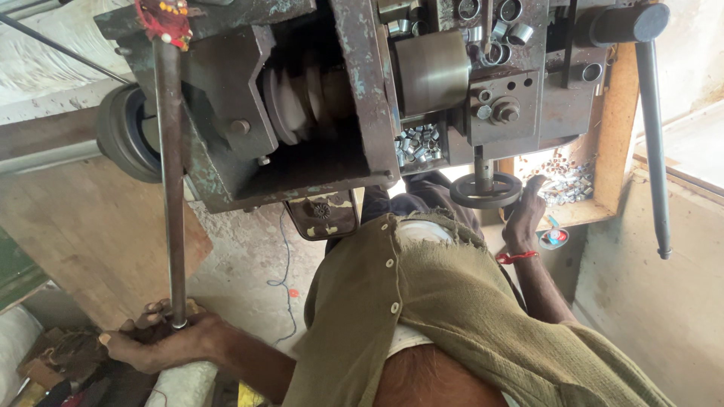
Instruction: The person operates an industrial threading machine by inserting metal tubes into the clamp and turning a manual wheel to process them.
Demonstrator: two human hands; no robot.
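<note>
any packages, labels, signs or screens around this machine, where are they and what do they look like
No signs or screens show.
Small round label or sticker: just right of the right hand, below the handwheel; white edge, red and blue middle, too small to make out further.
Yellow packet-like thing: bottom edge, right of the left hand that grips the long rod; only a corner shows, so its kind is unclear.
</note>
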